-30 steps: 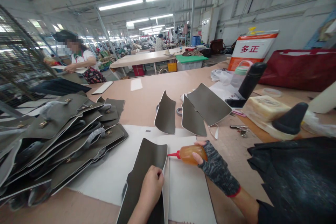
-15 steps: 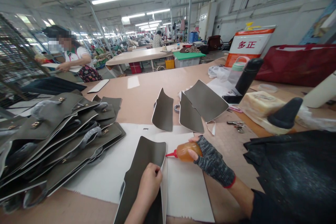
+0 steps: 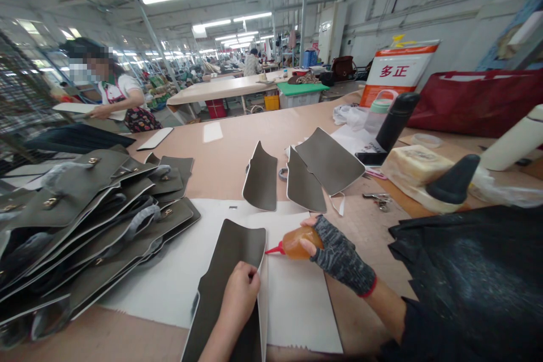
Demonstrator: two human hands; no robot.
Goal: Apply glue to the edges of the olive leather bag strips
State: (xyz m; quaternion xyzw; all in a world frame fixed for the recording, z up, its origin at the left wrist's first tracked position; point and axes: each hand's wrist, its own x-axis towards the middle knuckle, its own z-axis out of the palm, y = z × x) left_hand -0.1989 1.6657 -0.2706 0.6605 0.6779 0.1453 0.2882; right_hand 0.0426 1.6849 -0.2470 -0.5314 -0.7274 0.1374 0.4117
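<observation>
My bare left hand, fingers curled closed, grips the right edge of a dark olive panel that lies on white sheets. In my right hand, which wears a grey fingerless glove with a red cuff, is an amber squeeze bottle. Its red nozzle points left, and the tip is at the panel's pale right edge, above my left fingers. Whether the tip touches the edge is too small to tell.
Stacked olive panels with gold clasps fill the left. More curved panels stand beyond the sheets. Metal clips, a black bottle, a wrapped block and black cloth are at right. A person stands back left.
The whole view has shifted slightly, with things appearing a little further left. Both hands keep their hold, and the nozzle stays at about the same place on the panel's edge.
</observation>
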